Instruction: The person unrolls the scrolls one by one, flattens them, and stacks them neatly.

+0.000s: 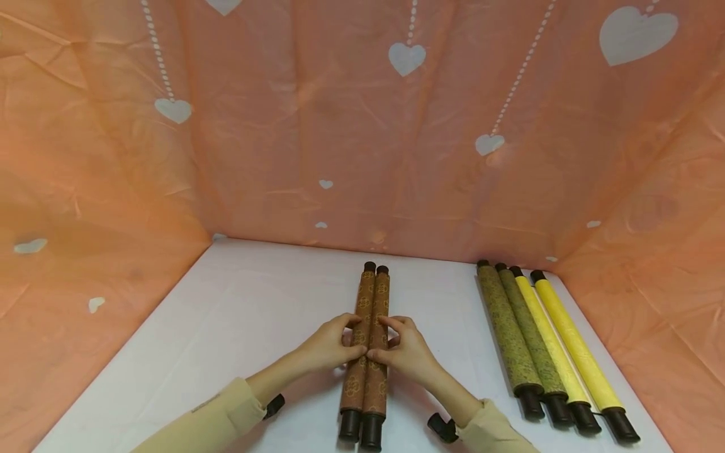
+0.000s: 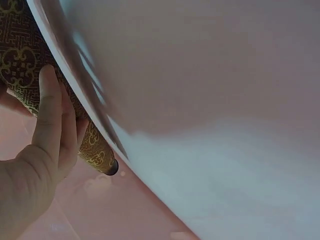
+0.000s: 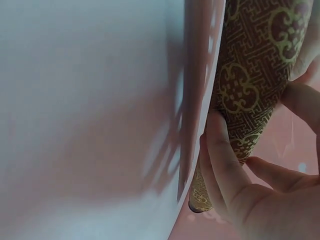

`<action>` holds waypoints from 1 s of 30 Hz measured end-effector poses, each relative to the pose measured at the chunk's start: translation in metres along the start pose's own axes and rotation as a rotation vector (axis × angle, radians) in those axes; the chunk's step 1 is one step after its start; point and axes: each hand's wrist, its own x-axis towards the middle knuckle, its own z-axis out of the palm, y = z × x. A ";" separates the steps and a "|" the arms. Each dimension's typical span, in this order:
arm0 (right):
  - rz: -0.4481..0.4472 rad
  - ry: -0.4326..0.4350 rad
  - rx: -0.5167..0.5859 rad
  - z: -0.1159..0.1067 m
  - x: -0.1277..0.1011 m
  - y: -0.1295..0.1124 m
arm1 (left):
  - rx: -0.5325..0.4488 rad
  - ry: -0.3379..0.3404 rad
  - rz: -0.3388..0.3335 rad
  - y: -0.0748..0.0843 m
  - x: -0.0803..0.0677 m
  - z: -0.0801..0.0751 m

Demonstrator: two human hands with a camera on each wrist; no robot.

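Two brown scrolls with gold patterns and dark end knobs lie side by side, lengthwise, at the middle of the white table. My left hand (image 1: 328, 343) grips the left brown scroll (image 1: 354, 384), thumb on top and fingers along its outer side. On the other side, my right hand (image 1: 410, 352) holds the right brown scroll (image 1: 376, 384) the same way. Both thumbs meet near the seam between the scrolls. The left wrist view shows the left fingers (image 2: 50, 110) against the patterned cloth; in the right wrist view the right fingers (image 3: 225, 155) press the scroll's side.
On the table's right lie two olive-green scrolls (image 1: 510, 327) and two yellow scrolls (image 1: 578, 343), side by side. The white table (image 1: 255, 296) ends at an orange-pink cloth (image 1: 351, 126) with white hearts, which rises at the back and sides.
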 end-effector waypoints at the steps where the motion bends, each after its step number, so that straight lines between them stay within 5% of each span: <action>1: 0.000 -0.008 0.003 0.001 0.000 0.000 | -0.010 -0.008 -0.004 -0.001 -0.001 -0.001; 7: -0.006 -0.054 0.017 0.007 -0.003 -0.002 | -0.109 -0.080 -0.035 -0.006 -0.008 -0.001; 16: -0.035 -0.077 -0.044 0.010 -0.005 0.000 | -0.084 -0.088 -0.023 -0.015 -0.011 0.002; 30: -0.092 -0.068 -0.144 0.003 -0.005 0.010 | 0.268 -0.082 0.109 -0.015 -0.013 -0.005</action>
